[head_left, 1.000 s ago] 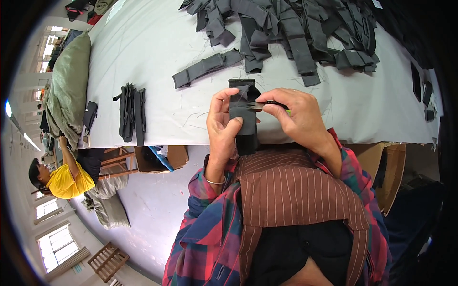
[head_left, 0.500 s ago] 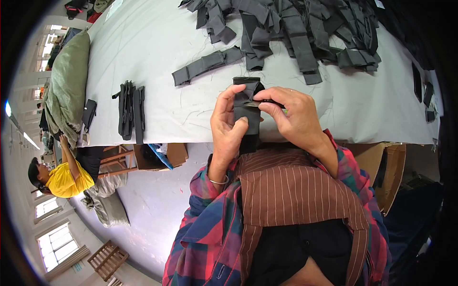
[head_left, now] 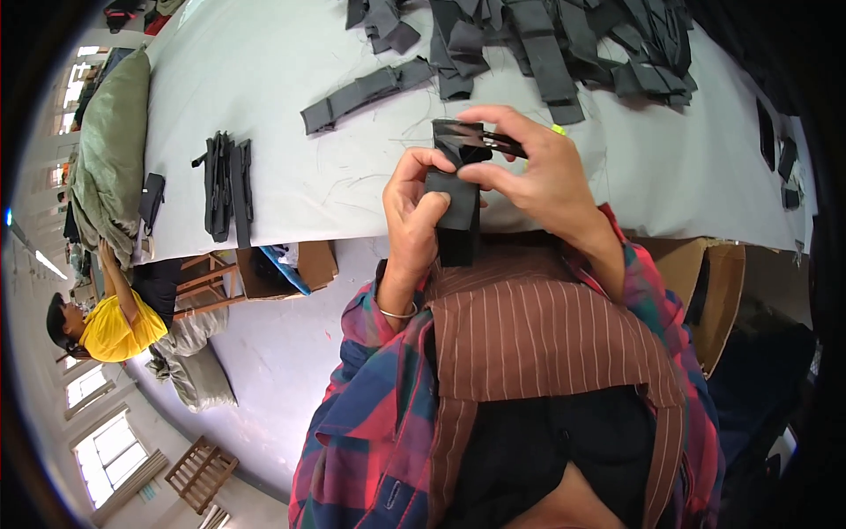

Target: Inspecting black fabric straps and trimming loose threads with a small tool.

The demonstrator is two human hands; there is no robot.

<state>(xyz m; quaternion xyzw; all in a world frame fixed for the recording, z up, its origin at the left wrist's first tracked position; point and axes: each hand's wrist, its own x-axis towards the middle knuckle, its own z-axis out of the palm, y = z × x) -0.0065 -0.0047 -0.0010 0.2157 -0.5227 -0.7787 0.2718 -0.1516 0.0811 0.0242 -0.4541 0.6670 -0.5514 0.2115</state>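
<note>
Nearest to us, we are finding a brown striped apron [head_left: 546,348] and plaid sleeves [head_left: 357,397]. Just beyond, the left hand [head_left: 412,212] is holding a dark grey fabric strip [head_left: 455,204], which is straddling the near edge of the table [head_left: 300,185] in our view. This grip is narrow: the thumb is pressing on the strip's face, the fingers gathering at its left side. The right hand [head_left: 551,172] is holding thread snips [head_left: 502,144], its grip closing about the black handle; the metal blades are lying across the strip's upper end, and we are unable to tell whether they are touching it. Farther out, we are recording a bundle of dark strips [head_left: 218,189] resting at left, a folded strip [head_left: 366,93] lying ahead, and a loose pile [head_left: 546,53] spreading beyond. At far left, a co-worker [head_left: 123,326] in yellow is reaching toward a green sack [head_left: 115,132].
</note>
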